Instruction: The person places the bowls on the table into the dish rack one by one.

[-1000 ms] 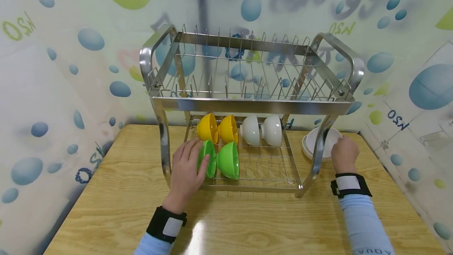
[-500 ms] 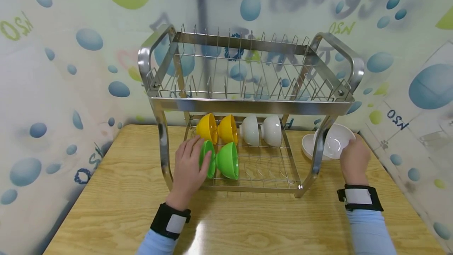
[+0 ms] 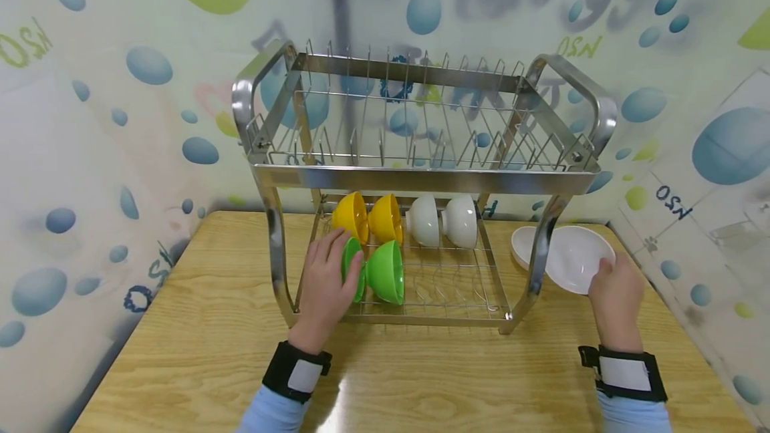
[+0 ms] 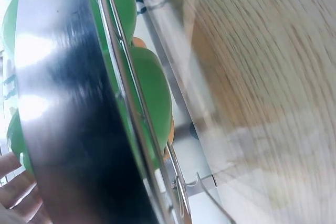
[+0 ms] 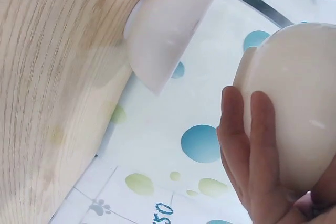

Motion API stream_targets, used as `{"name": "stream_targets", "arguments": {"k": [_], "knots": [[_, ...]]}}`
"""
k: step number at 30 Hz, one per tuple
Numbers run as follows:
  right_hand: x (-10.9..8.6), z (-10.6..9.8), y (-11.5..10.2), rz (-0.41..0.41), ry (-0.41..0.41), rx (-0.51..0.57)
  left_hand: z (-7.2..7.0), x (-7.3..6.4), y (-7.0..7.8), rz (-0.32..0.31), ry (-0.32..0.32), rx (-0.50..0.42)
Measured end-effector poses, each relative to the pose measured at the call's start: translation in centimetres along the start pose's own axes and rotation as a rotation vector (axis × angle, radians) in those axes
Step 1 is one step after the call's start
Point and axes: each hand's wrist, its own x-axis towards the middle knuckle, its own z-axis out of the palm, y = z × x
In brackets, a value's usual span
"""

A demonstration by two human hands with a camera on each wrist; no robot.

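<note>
My right hand (image 3: 618, 296) grips a white bowl (image 3: 574, 259) by its right rim, to the right of the rack. In the right wrist view the fingers lie along the outside of this bowl (image 5: 299, 87). Another white bowl (image 3: 522, 246) sits on the table, partly behind the rack's right front leg. On the rack's lower tier, my left hand (image 3: 327, 279) holds the left green bowl (image 3: 356, 266), thumb in front and fingers behind. A second green bowl (image 3: 385, 272) stands on edge beside it. In the left wrist view a metal bar hides much of the green bowls.
A two-tier metal dish rack (image 3: 421, 180) stands on the wooden table (image 3: 469, 379). Two yellow bowls (image 3: 350, 214) and two white bowls (image 3: 460, 222) stand on edge at the back of its lower tier. Patterned walls (image 3: 96, 152) enclose the table.
My right hand has lifted the white bowl off the other one and brought it right and nearer to me. My left hand has shifted slightly right over the green bowl.
</note>
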Motion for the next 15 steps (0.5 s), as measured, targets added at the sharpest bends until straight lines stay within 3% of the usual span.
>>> {"name": "stream_targets", "arguments": {"k": [15], "knots": [[-2.6,-1.9,-0.8,0.021,-0.029,-0.016,1.2,0.5,1.2,-0.059,0.021,-0.036]]}}
